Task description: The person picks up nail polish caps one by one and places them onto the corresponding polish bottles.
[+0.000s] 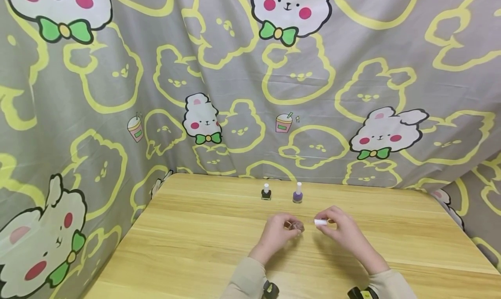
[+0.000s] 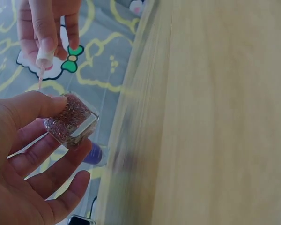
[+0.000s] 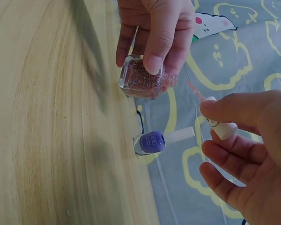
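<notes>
My left hand point(image 1: 276, 233) pinches a square glass bottle of pink glitter nail polish point(image 2: 71, 119) between thumb and fingers, tipped on its side above the table. Its neck is uncapped, seen in the right wrist view. Facing it, my right hand point(image 1: 345, 231) holds the white nail polish cap point(image 3: 221, 125) between thumb and fingers. From that cap a thin pink-coated brush point(image 3: 195, 91) points toward the bottle's neck, a small gap apart. Beyond the hands stand a purple nail polish bottle point(image 1: 298, 197) and a black nail polish bottle point(image 1: 266, 195), both with white caps on.
The wooden table point(image 1: 188, 229) reaches back to a grey curtain point(image 1: 242, 81) printed with rabbits and yellow outlines, which hangs behind and along both sides. Dark wrist straps point(image 1: 271, 289) show at the cuffs near the bottom edge.
</notes>
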Demonstrator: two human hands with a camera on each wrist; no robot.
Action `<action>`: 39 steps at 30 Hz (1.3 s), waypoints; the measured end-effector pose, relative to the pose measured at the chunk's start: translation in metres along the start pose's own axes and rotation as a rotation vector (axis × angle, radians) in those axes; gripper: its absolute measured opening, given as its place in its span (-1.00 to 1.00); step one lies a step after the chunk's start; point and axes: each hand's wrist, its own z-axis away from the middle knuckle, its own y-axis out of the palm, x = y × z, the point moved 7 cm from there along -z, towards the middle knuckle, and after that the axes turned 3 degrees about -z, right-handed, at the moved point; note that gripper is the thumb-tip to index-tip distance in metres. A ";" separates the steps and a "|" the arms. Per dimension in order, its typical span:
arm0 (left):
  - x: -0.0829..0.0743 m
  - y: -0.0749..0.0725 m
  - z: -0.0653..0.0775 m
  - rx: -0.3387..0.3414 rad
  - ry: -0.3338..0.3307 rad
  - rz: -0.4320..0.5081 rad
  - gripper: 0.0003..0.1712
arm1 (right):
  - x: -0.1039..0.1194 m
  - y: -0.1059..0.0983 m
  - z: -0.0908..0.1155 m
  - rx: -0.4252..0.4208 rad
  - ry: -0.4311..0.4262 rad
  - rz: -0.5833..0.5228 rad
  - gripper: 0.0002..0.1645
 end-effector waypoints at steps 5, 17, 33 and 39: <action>0.000 0.001 0.002 0.003 -0.004 -0.003 -0.82 | 0.001 0.003 0.001 0.018 -0.019 0.026 -0.71; -0.008 0.001 0.004 0.015 0.027 -0.060 -0.81 | 0.007 0.004 0.003 0.018 -0.080 0.058 -0.65; -0.019 0.003 0.007 0.018 0.084 -0.208 -0.85 | 0.018 0.011 0.004 0.028 -0.171 0.019 -0.65; -0.020 0.006 0.007 0.019 0.088 -0.211 -0.81 | 0.020 0.012 0.004 0.017 -0.187 0.032 -0.61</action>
